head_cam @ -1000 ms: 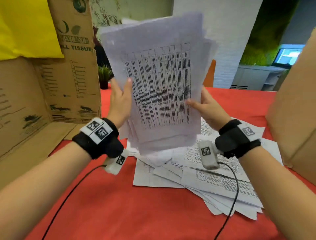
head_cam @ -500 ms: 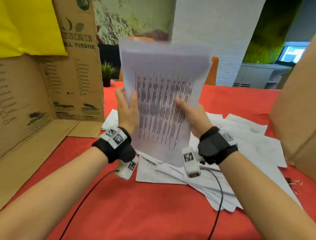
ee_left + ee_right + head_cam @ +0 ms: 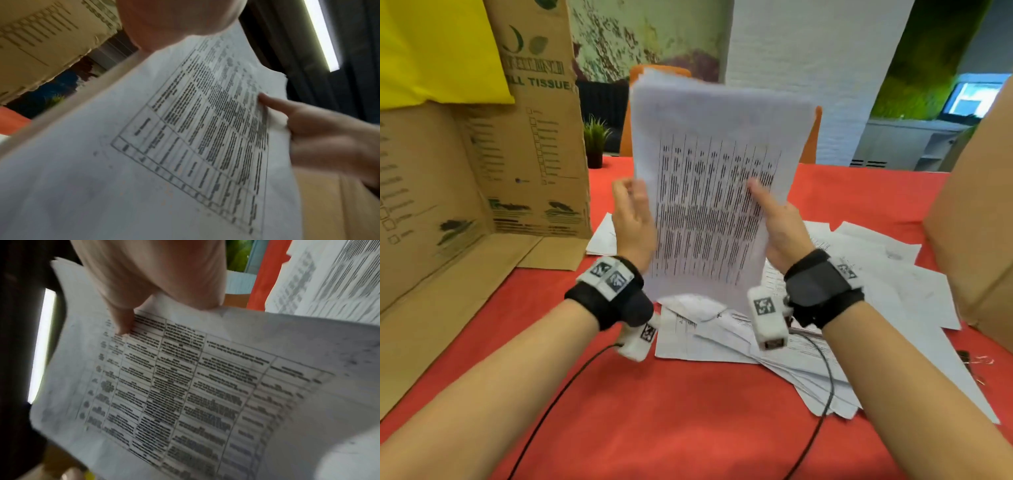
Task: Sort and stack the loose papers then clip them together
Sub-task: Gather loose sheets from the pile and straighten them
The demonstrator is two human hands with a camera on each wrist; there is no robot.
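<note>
I hold a stack of printed papers (image 3: 709, 205) upright over the red table. My left hand (image 3: 633, 219) grips its left edge, blurred by motion. My right hand (image 3: 774, 219) pinches the right edge, with the thumb (image 3: 123, 321) on the printed front and the fingers hidden behind. The left wrist view shows the stack's table print (image 3: 185, 146) and my right hand (image 3: 318, 129) on the far edge. The stack's lower edge hangs at the loose papers (image 3: 876, 274) spread on the cloth; I cannot tell if it touches them.
Tall cardboard boxes stand at the left (image 3: 448, 205) and the right (image 3: 969, 222). Small paper clips (image 3: 976, 361) lie on the red cloth (image 3: 688, 428) by the right box. A small potted plant (image 3: 595, 144) sits at the back. Wrist cables trail over the cloth.
The stack has come down from a raised position toward the loose sheets. Its fanned sheets now sit more squarely together, and both hands have moved closer to each other.
</note>
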